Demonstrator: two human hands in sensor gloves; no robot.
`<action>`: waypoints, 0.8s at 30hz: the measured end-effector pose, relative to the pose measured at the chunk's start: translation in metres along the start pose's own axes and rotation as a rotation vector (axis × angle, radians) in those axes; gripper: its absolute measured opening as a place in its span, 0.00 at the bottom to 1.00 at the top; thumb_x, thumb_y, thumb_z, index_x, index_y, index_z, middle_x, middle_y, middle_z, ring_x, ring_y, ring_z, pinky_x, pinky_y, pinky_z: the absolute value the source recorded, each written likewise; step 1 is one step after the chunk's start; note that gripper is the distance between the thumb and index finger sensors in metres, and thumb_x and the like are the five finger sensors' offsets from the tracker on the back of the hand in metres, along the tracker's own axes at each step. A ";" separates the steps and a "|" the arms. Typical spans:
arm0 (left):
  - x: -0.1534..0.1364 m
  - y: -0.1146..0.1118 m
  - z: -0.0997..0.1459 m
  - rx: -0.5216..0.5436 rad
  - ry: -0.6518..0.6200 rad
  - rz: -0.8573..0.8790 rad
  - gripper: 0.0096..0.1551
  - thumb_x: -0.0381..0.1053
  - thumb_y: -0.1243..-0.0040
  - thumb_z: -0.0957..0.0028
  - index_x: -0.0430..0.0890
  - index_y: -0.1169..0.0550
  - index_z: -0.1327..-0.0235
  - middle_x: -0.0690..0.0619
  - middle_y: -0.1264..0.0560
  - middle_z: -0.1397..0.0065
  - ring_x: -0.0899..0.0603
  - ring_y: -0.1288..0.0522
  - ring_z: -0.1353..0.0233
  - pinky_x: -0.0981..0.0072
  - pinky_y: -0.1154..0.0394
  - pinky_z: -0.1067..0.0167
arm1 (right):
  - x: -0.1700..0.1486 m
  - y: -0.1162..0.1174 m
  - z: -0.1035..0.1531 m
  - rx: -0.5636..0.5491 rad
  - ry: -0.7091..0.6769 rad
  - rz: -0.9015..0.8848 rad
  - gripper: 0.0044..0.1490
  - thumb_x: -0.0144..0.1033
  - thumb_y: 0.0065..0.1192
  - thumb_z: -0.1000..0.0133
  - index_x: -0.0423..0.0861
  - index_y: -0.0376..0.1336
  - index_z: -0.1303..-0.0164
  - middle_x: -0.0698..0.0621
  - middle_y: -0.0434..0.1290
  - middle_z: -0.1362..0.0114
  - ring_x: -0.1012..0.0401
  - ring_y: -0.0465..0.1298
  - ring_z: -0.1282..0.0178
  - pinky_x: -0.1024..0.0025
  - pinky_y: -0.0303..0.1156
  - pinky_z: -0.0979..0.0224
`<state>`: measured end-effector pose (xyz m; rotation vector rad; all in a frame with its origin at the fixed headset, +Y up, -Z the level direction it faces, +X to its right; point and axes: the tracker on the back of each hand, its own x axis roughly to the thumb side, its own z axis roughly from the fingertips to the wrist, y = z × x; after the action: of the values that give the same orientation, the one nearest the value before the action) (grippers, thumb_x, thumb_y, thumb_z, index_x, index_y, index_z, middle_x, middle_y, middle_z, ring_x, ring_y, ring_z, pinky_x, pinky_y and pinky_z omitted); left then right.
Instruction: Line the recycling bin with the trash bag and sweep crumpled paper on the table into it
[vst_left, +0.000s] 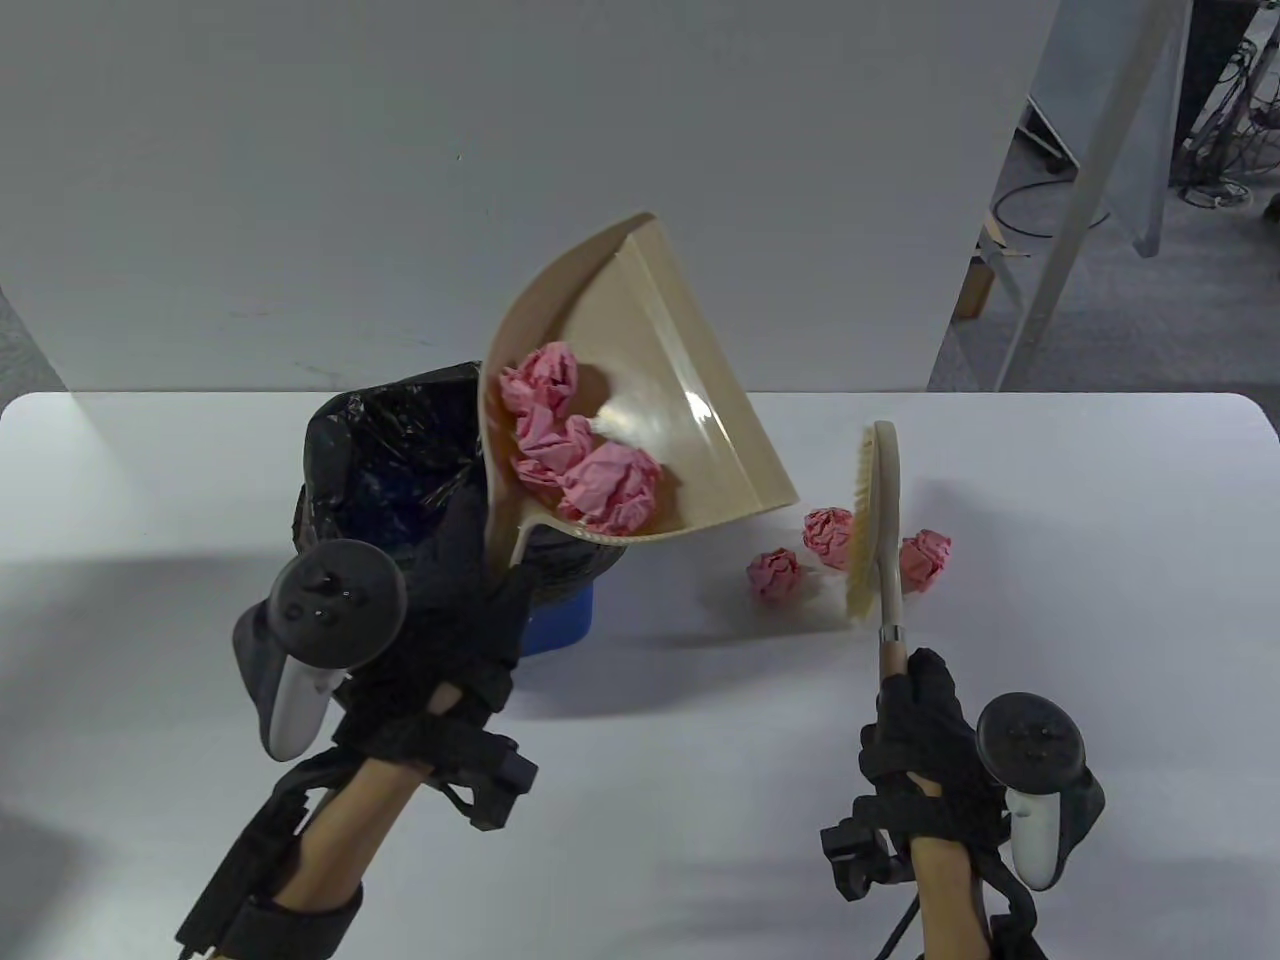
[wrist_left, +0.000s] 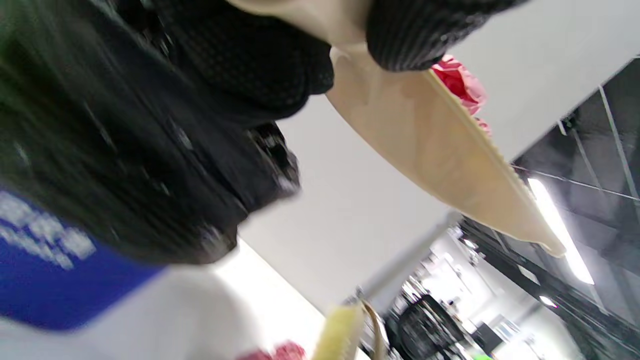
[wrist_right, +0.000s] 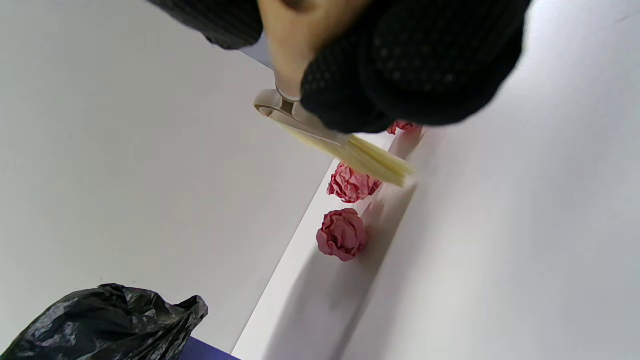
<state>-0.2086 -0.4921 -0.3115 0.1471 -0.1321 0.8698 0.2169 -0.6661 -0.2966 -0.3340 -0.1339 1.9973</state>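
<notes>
My left hand (vst_left: 470, 610) grips the handle of a beige dustpan (vst_left: 690, 400), lifted and tilted over the blue recycling bin (vst_left: 560, 625), which is lined with a black trash bag (vst_left: 390, 450). Three pink crumpled paper balls (vst_left: 585, 445) lie in the pan against its lower left wall. My right hand (vst_left: 915, 720) holds a hand brush (vst_left: 875, 520) by its wooden handle, bristles facing left, just above the table. Three more pink paper balls (vst_left: 775, 572) lie on the table around the brush; one (vst_left: 925, 558) sits to its right. In the right wrist view two balls (wrist_right: 342, 234) show below the bristles (wrist_right: 370, 157).
The white table (vst_left: 1050, 620) runs wide to both sides and toward me. A white wall panel (vst_left: 500, 150) stands behind the table's far edge. Beyond it on the right are a leaning board (vst_left: 1100, 150) and floor cables.
</notes>
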 end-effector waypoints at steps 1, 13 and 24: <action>-0.005 0.009 0.000 0.029 0.017 -0.031 0.46 0.50 0.43 0.36 0.35 0.51 0.16 0.35 0.39 0.21 0.40 0.22 0.37 0.59 0.13 0.47 | 0.000 0.000 0.000 0.002 -0.002 0.001 0.39 0.37 0.42 0.32 0.27 0.43 0.18 0.29 0.63 0.29 0.50 0.78 0.52 0.62 0.83 0.55; -0.060 0.037 -0.012 0.354 0.123 -0.699 0.44 0.49 0.41 0.37 0.40 0.48 0.14 0.38 0.39 0.20 0.39 0.23 0.35 0.55 0.15 0.44 | 0.000 0.003 0.000 0.007 0.005 0.003 0.39 0.37 0.42 0.32 0.27 0.43 0.18 0.29 0.63 0.29 0.50 0.78 0.52 0.62 0.83 0.55; -0.050 0.036 0.003 0.606 -0.026 -1.037 0.43 0.49 0.38 0.39 0.49 0.45 0.13 0.45 0.39 0.17 0.40 0.25 0.32 0.53 0.18 0.39 | 0.000 0.004 -0.001 0.005 0.003 0.005 0.39 0.37 0.42 0.32 0.28 0.43 0.18 0.29 0.63 0.29 0.50 0.78 0.52 0.62 0.82 0.55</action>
<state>-0.2687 -0.5074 -0.3147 0.7218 0.1859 -0.1558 0.2139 -0.6679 -0.2981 -0.3341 -0.1270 2.0015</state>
